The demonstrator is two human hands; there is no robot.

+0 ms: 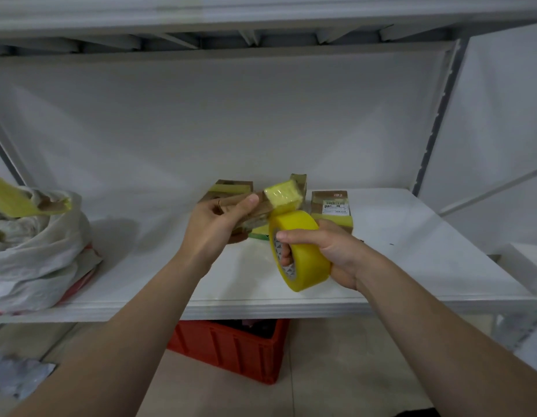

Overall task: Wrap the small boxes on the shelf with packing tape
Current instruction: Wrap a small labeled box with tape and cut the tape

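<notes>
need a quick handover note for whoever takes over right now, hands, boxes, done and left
Left hand grips a small box, one end already covered in yellow tape.
Right hand grips the yellow tape roll just below that end, over the shelf.
Behind: a labelled box and another box, both showing some yellow tape.
Left: finish wrapping the held box, cut the tape, check the others.

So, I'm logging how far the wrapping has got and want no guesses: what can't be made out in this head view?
All in the head view:
The held box: the left hand and the tape roll cover its middle and lower side, so its tape coverage is unclear.
The labelled box: print too small to read.
The red crate: the shelf hides most of it.
The white bag: cut off by the left edge.
</notes>
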